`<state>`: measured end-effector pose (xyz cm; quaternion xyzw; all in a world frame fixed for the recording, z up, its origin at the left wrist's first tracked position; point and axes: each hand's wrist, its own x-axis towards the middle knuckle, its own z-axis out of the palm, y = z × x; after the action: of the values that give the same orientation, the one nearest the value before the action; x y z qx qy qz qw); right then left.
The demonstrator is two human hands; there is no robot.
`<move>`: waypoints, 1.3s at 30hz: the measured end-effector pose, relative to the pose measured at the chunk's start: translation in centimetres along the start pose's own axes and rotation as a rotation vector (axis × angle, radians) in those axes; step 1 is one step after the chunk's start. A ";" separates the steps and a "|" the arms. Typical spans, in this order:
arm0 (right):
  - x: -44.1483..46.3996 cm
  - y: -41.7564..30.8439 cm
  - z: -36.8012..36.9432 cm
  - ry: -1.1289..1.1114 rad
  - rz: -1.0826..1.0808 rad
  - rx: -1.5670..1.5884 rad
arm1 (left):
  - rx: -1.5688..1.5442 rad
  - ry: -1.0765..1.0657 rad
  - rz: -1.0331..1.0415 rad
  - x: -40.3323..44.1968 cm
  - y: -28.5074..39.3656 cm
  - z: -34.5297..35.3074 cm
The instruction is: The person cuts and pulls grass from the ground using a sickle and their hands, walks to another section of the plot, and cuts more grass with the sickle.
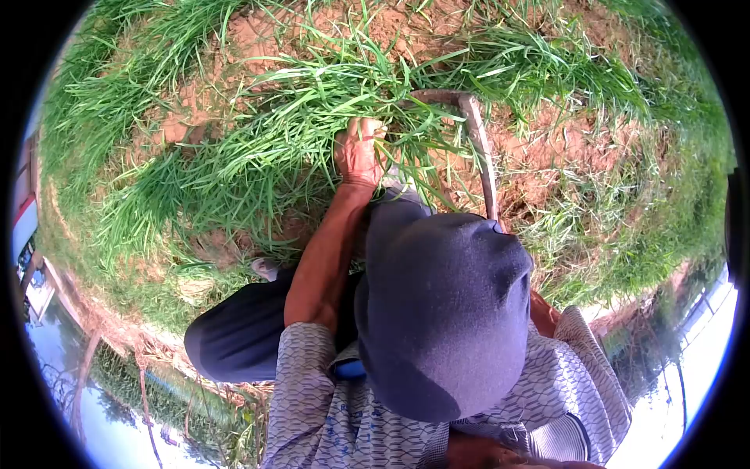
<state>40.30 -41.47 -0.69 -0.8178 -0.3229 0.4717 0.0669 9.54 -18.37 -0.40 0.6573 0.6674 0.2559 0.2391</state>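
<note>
My left hand (361,152) is closed around a bunch of long green grass (312,117), whose blades spread out to the left and above the fist. Just right of it is a sickle (482,152); its curved blade (437,96) reaches left into the grass at the top of the handle. The handle runs down behind my raised knee (445,313) in dark trousers. Only a sliver of my right hand (501,226) shows at the handle's lower end, its fingers mostly hidden by the knee. Part of the right forearm (544,314) appears beyond it.
Reddish bare soil (547,144) lies between rows of standing grass (117,94). Loose, paler cut blades (594,211) are scattered on the right. My other knee (226,336) is bent low at the left. Thin trunks (144,391) stand at the lower left edge.
</note>
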 end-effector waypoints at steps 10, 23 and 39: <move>-2.1 -0.8 -2.1 -0.046 -0.003 -0.390 | -0.883 -0.075 -0.524 0.2 -1.5 1.4; -5.3 -2.7 -4.4 -0.010 -0.076 -0.278 | -1.330 0.020 -0.832 0.2 -1.0 1.1; -3.1 -2.0 -3.7 -0.032 -0.067 -0.345 | -0.116 -0.133 -0.210 -1.2 -1.1 0.1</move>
<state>41.28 -41.01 4.39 -0.7984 -0.4271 0.4196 -0.0637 8.79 -19.58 -1.21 0.5844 0.6993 0.2236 0.3457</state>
